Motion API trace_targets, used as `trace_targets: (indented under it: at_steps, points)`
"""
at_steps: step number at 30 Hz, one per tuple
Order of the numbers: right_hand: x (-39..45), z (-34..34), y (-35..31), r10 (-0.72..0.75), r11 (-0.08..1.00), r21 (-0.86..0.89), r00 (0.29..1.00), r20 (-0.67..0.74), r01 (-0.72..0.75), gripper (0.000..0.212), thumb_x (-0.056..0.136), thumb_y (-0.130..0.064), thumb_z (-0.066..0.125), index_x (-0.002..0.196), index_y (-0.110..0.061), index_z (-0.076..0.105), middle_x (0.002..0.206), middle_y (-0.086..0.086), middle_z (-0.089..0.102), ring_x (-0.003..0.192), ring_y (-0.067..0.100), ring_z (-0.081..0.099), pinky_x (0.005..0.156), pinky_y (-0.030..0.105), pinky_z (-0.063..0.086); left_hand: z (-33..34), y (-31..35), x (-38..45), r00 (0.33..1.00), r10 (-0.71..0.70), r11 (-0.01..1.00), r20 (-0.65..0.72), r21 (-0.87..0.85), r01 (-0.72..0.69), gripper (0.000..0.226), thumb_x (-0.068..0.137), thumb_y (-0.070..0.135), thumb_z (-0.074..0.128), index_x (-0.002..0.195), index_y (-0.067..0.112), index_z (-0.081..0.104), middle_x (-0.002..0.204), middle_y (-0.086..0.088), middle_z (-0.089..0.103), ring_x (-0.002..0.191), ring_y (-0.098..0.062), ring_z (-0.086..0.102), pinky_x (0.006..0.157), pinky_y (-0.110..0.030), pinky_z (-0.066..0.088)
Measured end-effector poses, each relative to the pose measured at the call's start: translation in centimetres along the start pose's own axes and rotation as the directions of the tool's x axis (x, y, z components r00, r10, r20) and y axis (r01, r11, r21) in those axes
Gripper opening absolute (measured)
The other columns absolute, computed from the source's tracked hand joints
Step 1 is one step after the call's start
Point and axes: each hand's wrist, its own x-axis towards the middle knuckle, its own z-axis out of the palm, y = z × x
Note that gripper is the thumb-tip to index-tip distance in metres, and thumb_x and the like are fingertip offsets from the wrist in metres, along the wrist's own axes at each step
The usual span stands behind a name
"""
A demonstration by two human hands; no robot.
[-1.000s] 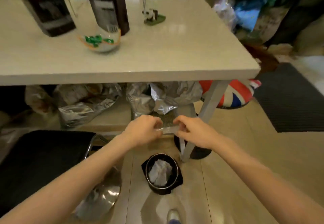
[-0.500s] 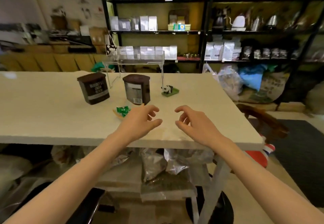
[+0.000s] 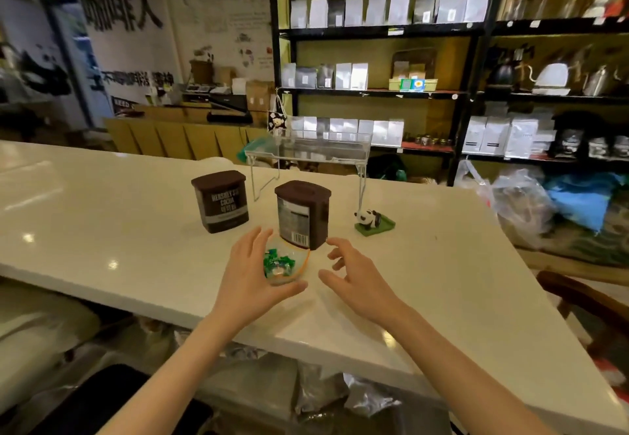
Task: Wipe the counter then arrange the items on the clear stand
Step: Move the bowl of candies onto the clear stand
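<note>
A small glass bowl point(image 3: 285, 265) with an orange rim holds green wrapped candies near the white counter's point(image 3: 102, 230) front edge. My left hand point(image 3: 243, 278) cups it from the left, thumb along its near side and fingers behind it. My right hand point(image 3: 357, 278) hovers just right of the bowl, fingers spread, holding nothing. Behind the bowl stand two brown cocoa tins, one at the left point(image 3: 221, 201) and one directly behind point(image 3: 303, 216). A panda figure point(image 3: 372, 220) on a green base sits to the right. The clear stand point(image 3: 306, 152) is at the counter's far edge, with nothing on it.
Black shelves point(image 3: 384, 90) with white bags and kettles fill the wall behind. Plastic bags point(image 3: 520, 203) lie on the floor at the right. A wooden chair point(image 3: 585, 301) stands by the counter's right end. Silver bags point(image 3: 340, 397) sit under the counter.
My view has risen from the bin under the counter to the counter top. Both hands have reached forward, and my left hand has come around the candy bowl.
</note>
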Motion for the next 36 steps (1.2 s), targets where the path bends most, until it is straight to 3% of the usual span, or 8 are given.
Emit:
trace_targets:
  at_steps: [4, 11, 14, 17, 19, 25, 31, 36]
  points:
    - [2.4, 1.4, 0.1, 0.029, 0.995, 0.093, 0.996, 0.09, -0.037, 0.058, 0.089, -0.029, 0.053, 0.141, -0.022, 0.027, 0.135, 0.007, 0.049, 0.111, 0.019, 0.054, 0.091, 0.03, 0.044, 0.9, -1.3, 0.0, 0.987, -0.153, 0.985, 0.057, -0.071, 0.157, 0.111, 0.06, 0.058, 0.072, 0.144, 0.023, 0.011, 0.156, -0.005, 0.006, 0.144, -0.022, 0.006, 0.116, -0.041, 0.016]
    - [4.4, 2.2, 0.3, 0.092, 0.958, 0.253, 0.981, 0.169, -0.133, 0.053, 0.089, -0.022, 0.054, 0.138, -0.014, 0.037, 0.135, 0.013, 0.053, 0.116, 0.025, 0.055, 0.101, 0.038, 0.046, 0.8, -2.1, 0.9, 0.948, -0.303, 0.923, 0.094, -0.217, 0.317, 0.117, 0.053, 0.052, 0.08, 0.144, 0.019, 0.014, 0.15, -0.008, 0.032, 0.132, -0.025, 0.039, 0.108, -0.043, 0.039]
    - [4.8, 2.2, 0.6, 0.076, 0.954, 0.272, 0.982, 0.172, -0.122, 0.042, 0.088, -0.019, 0.056, 0.129, -0.011, 0.05, 0.125, 0.013, 0.06, 0.109, 0.024, 0.059, 0.099, 0.04, 0.048, 0.9, -2.1, 1.1, 0.933, -0.338, 0.907, 0.125, -0.223, 0.358, 0.12, 0.052, 0.05, 0.082, 0.145, 0.016, 0.013, 0.146, -0.01, 0.039, 0.128, -0.026, 0.045, 0.106, -0.044, 0.041]
    - [5.1, 2.1, 0.9, 0.061, 0.958, 0.265, 0.98, 0.189, -0.111, 0.037, 0.089, -0.019, 0.054, 0.126, -0.011, 0.052, 0.11, 0.008, 0.065, 0.093, 0.018, 0.062, 0.09, 0.031, 0.051, 0.7, -2.0, 1.5, 0.92, -0.372, 0.907, 0.124, -0.16, 0.389, 0.119, 0.05, 0.052, 0.082, 0.143, 0.012, 0.019, 0.145, -0.009, 0.042, 0.127, -0.025, 0.046, 0.106, -0.042, 0.042]
    - [5.5, 2.3, 1.1, 0.064, 0.953, 0.281, 0.981, 0.181, -0.114, 0.035, 0.09, -0.019, 0.053, 0.123, -0.009, 0.053, 0.105, 0.012, 0.07, 0.087, 0.016, 0.063, 0.088, 0.032, 0.052, 0.5, -1.7, 1.7, 0.913, -0.39, 0.91, 0.12, -0.105, 0.402, 0.115, 0.051, 0.052, 0.081, 0.141, 0.011, 0.024, 0.143, -0.01, 0.044, 0.125, -0.025, 0.047, 0.105, -0.04, 0.043]
    - [6.2, 1.9, 1.3, 0.059, 0.941, 0.323, 0.989, 0.138, -0.101, 0.025, 0.089, -0.016, 0.054, 0.11, -0.004, 0.062, 0.085, 0.008, 0.067, 0.066, 0.011, 0.062, 0.06, 0.015, 0.052, -0.6, -0.6, 2.3, 0.912, -0.396, 0.915, 0.108, -0.036, 0.401, 0.106, 0.051, 0.051, 0.081, 0.137, 0.011, 0.033, 0.138, -0.009, 0.049, 0.12, -0.024, 0.051, 0.1, -0.037, 0.047]
    - [8.0, -2.0, 0.0, -0.004, 0.916, 0.4, 0.994, 0.106, -0.039, 0.021, 0.087, -0.017, 0.059, 0.1, -0.003, 0.067, 0.078, 0.009, 0.071, 0.062, 0.011, 0.065, 0.059, 0.014, 0.055, -3.2, 2.4, 4.1, 0.959, -0.285, 0.947, -0.008, -0.157, 0.28, 0.099, 0.053, 0.048, 0.081, 0.134, 0.012, 0.038, 0.13, -0.005, 0.056, 0.097, -0.01, 0.051, 0.082, -0.022, 0.044]
    - [10.2, -6.5, -1.9, -0.081, 0.92, 0.385, 0.997, 0.013, 0.069, 0.008, 0.088, -0.019, 0.058, 0.088, -0.016, 0.065, 0.067, -0.005, 0.068, 0.053, 0.0, 0.065, 0.056, 0.012, 0.055, -5.6, 5.7, 7.5, 0.973, -0.198, 0.963, -0.121, -0.21, 0.17, 0.11, 0.044, 0.059, 0.071, 0.137, 0.014, 0.035, 0.136, -0.006, 0.052, 0.11, -0.015, 0.052, 0.083, -0.025, 0.049]
